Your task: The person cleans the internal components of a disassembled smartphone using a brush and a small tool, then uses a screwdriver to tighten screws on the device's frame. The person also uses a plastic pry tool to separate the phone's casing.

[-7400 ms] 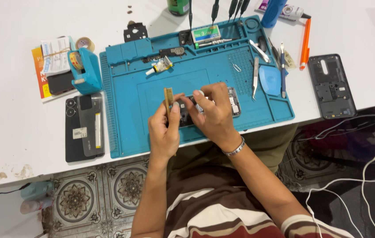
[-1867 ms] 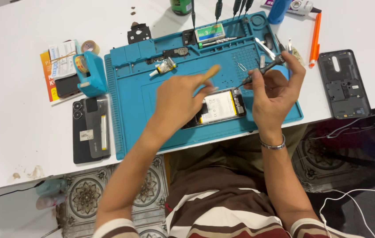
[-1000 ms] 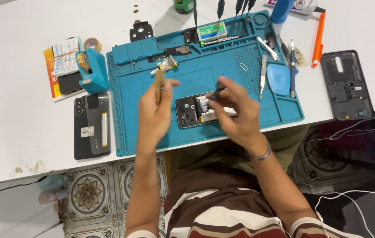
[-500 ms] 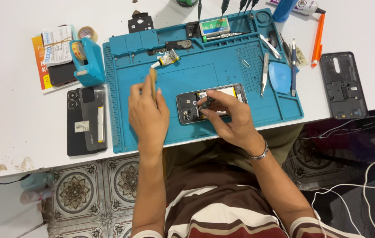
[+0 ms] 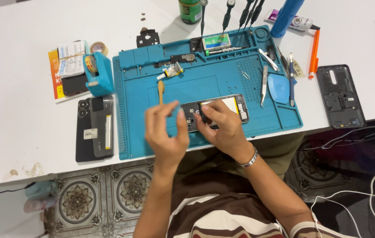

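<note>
Half a second back the left hand [image 5: 166,132] stood a little higher over the blue work mat [image 5: 143,132]; now it has dropped toward the near edge, fingers closed narrowly around a thin tan spudger [image 5: 161,90] that points up to twelve o'clock. The right hand [image 5: 223,128] stays on the opened phone [image 5: 236,108], fingertips pinched on a small dark part at its left end; whether that part is lifted or only pressed I cannot tell. The phone lies flat at the mat's middle, its pale battery showing at about one o'clock from the right hand.

The mat sits on a white table [image 5: 20,145]. At nine o'clock lie a black phone [image 5: 92,128] and a blue tape dispenser [image 5: 99,75]. At two o'clock rest tweezers [image 5: 264,86], and off the mat at three o'clock a dark back cover [image 5: 341,94]. An orange pen [image 5: 313,53] lies beyond. Patterned tiles [image 5: 103,198] cover the floor beneath.
</note>
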{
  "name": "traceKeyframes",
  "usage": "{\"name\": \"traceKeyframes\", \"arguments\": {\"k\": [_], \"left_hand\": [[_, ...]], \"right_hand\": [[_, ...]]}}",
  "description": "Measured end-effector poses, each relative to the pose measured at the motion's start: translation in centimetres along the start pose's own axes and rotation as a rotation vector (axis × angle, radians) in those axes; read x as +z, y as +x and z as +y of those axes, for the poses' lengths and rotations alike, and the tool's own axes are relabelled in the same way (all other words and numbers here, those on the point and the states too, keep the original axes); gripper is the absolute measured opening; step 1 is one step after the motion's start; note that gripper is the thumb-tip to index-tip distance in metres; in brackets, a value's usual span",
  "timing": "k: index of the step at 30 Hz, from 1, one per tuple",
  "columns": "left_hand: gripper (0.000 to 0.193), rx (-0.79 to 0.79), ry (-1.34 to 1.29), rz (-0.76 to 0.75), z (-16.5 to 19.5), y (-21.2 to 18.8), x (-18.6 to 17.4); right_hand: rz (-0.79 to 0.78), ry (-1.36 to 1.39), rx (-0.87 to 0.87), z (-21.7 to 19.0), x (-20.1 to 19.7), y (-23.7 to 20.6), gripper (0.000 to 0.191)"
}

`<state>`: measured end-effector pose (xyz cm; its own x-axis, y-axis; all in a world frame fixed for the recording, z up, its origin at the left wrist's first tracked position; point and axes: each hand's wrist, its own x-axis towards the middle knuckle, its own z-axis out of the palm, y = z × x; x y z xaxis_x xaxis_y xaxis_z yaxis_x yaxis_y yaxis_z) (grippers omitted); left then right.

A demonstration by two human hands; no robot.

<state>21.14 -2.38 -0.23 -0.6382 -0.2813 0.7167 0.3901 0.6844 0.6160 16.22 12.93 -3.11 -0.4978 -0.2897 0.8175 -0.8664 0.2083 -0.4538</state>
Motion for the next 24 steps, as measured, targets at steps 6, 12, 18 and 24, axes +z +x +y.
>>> {"name": "traceKeyframes", "arguments": {"k": [6,12,18,24], "left_hand": [[0.021,-0.192,-0.219,-0.174,0.0,-0.2,-0.2],[0.029,-0.195,-0.170,-0.385,0.3,0.6,-0.5],[0.040,-0.111,-0.276,-0.449,0.4,1.1,-0.6],[0.048,-0.009,-0.211,-0.406,0.6,0.8,-0.3]], "right_hand": [[-0.060,0.137,0.007,-1.0,-1.0,0.6,0.060],[-0.016,-0.017,-0.010,-1.5,-1.1,2.0,0.060],[0.044,0.025,0.053,-1.0,-1.3,1.8,0.056],[0.064,0.001,-0.010,-0.9,-1.4,1.0,0.047]]}}
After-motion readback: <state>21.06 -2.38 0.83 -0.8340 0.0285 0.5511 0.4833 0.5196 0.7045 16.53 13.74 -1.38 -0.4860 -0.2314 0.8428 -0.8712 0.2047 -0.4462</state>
